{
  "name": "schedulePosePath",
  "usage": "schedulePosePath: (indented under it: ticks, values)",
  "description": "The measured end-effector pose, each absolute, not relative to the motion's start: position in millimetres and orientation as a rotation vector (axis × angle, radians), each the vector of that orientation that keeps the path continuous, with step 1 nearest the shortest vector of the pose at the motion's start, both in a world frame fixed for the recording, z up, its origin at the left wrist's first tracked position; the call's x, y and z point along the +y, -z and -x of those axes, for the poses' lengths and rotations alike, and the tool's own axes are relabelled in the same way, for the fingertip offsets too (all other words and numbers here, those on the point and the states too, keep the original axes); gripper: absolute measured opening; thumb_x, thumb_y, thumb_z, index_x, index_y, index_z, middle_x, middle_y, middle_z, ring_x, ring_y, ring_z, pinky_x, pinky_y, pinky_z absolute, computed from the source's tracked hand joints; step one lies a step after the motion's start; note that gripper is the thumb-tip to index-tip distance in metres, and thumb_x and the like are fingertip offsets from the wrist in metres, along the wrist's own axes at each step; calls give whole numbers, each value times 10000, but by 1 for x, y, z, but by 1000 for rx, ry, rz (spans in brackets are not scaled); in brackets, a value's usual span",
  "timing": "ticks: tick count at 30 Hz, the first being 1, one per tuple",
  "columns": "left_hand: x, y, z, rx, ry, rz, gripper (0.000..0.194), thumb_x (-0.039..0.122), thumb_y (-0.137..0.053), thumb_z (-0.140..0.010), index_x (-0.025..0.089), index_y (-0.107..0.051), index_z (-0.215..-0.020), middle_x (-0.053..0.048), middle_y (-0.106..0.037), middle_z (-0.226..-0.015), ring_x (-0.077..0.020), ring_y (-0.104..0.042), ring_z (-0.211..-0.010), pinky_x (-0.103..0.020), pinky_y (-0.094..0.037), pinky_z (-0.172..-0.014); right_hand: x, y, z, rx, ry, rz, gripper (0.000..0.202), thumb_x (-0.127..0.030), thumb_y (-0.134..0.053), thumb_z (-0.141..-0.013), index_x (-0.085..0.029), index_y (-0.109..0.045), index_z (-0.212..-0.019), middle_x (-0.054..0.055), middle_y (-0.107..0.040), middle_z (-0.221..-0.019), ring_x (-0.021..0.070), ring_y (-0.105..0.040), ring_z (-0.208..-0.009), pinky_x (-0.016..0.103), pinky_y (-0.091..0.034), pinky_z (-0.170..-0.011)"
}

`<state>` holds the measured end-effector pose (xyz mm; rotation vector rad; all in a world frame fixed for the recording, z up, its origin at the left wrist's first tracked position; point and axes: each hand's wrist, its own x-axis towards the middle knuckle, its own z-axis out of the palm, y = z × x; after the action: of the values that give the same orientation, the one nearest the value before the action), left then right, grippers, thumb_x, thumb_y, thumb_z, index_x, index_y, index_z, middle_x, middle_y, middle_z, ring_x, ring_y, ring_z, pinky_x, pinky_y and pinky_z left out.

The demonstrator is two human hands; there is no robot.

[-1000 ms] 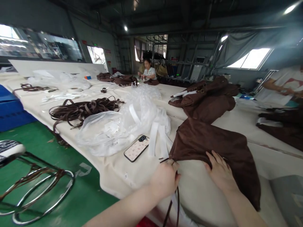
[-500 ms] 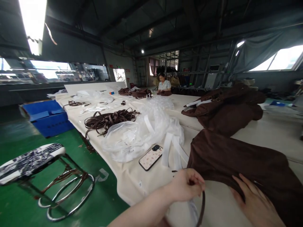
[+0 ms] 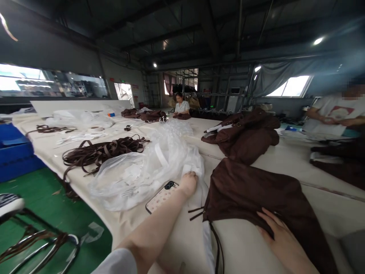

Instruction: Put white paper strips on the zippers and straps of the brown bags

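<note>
My left hand (image 3: 190,183) reaches out over the table, its fingers curled round the upper end of a white strip (image 3: 203,192); the fingertips are partly hidden. Under that forearm lies a phone (image 3: 161,196) in a patterned pale case. My right hand (image 3: 278,234) rests with fingers stretched out on the near edge of a large brown fabric piece (image 3: 253,186). Thin dark straps (image 3: 218,243) hang from the left corner of this piece, beside a white band (image 3: 207,239) running down toward me.
Clear plastic bags (image 3: 171,152) spread behind my left hand. A heap of brown straps (image 3: 102,152) lies left, and more brown pieces (image 3: 242,133) lie farther back. A stool (image 3: 11,205) and blue box (image 3: 17,156) stand left. One person sits opposite; another stands right.
My left hand has let go of the thin dark strap and moved forward and away to the white strips. My right hand stays on the brown fabric. The view has turned right.
</note>
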<state>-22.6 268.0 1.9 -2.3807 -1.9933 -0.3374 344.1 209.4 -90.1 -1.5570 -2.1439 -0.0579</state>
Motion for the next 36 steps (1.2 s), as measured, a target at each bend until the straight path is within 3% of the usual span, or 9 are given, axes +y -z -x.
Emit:
schedulePosePath:
  ticks: [9, 12, 15, 19, 24, 27, 29, 33, 36]
  values:
    - [264, -1, 35, -2060, 487, 2273, 205, 157, -439, -892, 154, -632, -958, -114, -594, -1045, -210, -588, -965, -325, -444, -870, 187, 50, -310, -2216, 351, 1468, 479, -281, -510, -833, -143, -484, -1291, 137, -490, -1343, 307, -458, -1227, 475, -384, -1038]
    - [261, -3, 38, -2094, 550, 2241, 160, 153, -464, -874, 158, -618, -920, -99, -599, -1013, -201, -612, -908, -312, -456, -827, 181, 40, -282, -2375, 439, 1362, 531, -237, -494, -861, -199, -391, -1380, 109, -486, -1348, 294, -483, -1183, 455, -419, -978]
    - [259, -3, 40, -2117, 614, 2231, 125, 137, -496, -832, 170, -603, -887, -78, -609, -1003, -196, -627, -867, -298, -465, -785, 185, 40, -267, -2436, 486, 1415, 448, -196, -434, -906, -219, -440, -1353, 101, -606, -1059, 262, -578, -926, 424, -471, -838]
    - [257, -6, 46, -2166, 717, 2207, 142, 119, -507, -779, 185, -576, -885, -57, -633, -968, -189, -636, -822, -289, -468, -756, 192, 41, -271, -2340, 627, 1551, 390, -138, -396, -895, -172, -543, -1255, 87, -550, -796, 257, -557, -750, 400, -471, -723]
    - [247, -18, 47, -2078, 1712, 2194, 175, 122, -467, -733, 185, -505, -892, -49, -672, -980, -159, -638, -809, -270, -489, -741, 194, 32, -290, -2037, 792, 1796, 389, -176, -352, -913, -147, -545, -1250, 111, -534, -798, 267, -554, -734, 383, -459, -672]
    - [236, -25, 39, -1757, 2274, 2340, 203, 188, -377, -780, 167, -538, -902, -75, -670, -1037, -181, -619, -965, -303, -491, -827, 197, 32, -296, -2037, 711, 1868, 370, -182, -359, -918, -134, -568, -1220, 117, -554, -808, 263, -567, -727, 379, -461, -679]
    - [227, -29, 29, -1681, 2406, 2497, 292, 244, -316, -836, 155, -585, -907, -81, -676, -1018, -185, -616, -962, -317, -487, -846, 198, 33, -295, -2053, 613, 1850, 360, -182, -399, -901, -132, -570, -1215, 126, -585, -863, 272, -583, -784, 390, -469, -730]
    - [213, -28, 6, -1870, 2115, 2672, 221, 342, -496, -824, 156, -605, -776, -36, -659, -769, -145, -592, -726, -255, -473, -699, 191, 18, -274, -1960, 321, 1716, 323, -285, -454, -891, -139, -581, -1149, 135, -629, -1022, 265, -599, -929, 371, -472, -811]
    - [207, -26, -5, -1912, 1944, 2738, 133, 285, -610, -749, 159, -594, -790, 26, -563, -630, -91, -491, -570, -205, -405, -571, 184, -3, -241, -2106, -27, 1788, 316, -377, -387, -925, -190, -642, -927, 76, -684, -823, 206, -638, -730, 301, -469, -665]
